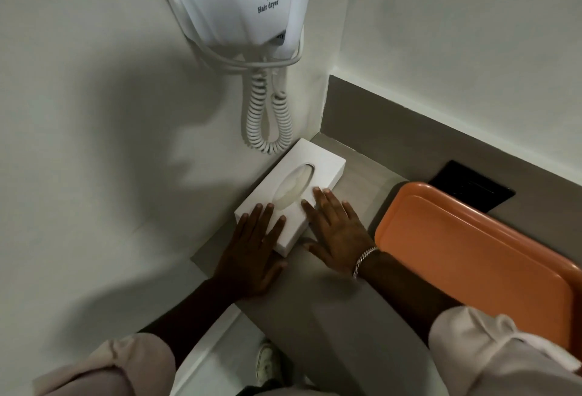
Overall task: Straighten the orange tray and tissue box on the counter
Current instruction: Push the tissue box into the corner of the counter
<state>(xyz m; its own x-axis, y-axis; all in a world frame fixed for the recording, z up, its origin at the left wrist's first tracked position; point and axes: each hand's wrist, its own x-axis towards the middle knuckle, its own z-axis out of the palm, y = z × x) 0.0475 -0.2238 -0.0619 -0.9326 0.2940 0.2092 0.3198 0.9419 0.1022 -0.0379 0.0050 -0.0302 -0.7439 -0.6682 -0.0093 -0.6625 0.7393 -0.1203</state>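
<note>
A white tissue box (318,162) with an oval slot lies on the grey counter (330,310), tucked into the corner against the left wall. My left hand (252,257) rests flat on the box's near end, fingers spread. My right hand (337,231) lies flat along the box's right side, fingertips on its top edge, a silver bracelet at the wrist. The orange tray (472,250) lies on the counter to the right, at an angle to the back wall; my right forearm crosses in front of its near corner.
A wall-hung hair dryer (245,1) with a coiled cord (267,118) hangs just above the box. A black rectangular panel (472,184) sits on the counter behind the tray. The counter's front edge drops to the floor, where a shoe (267,361) shows.
</note>
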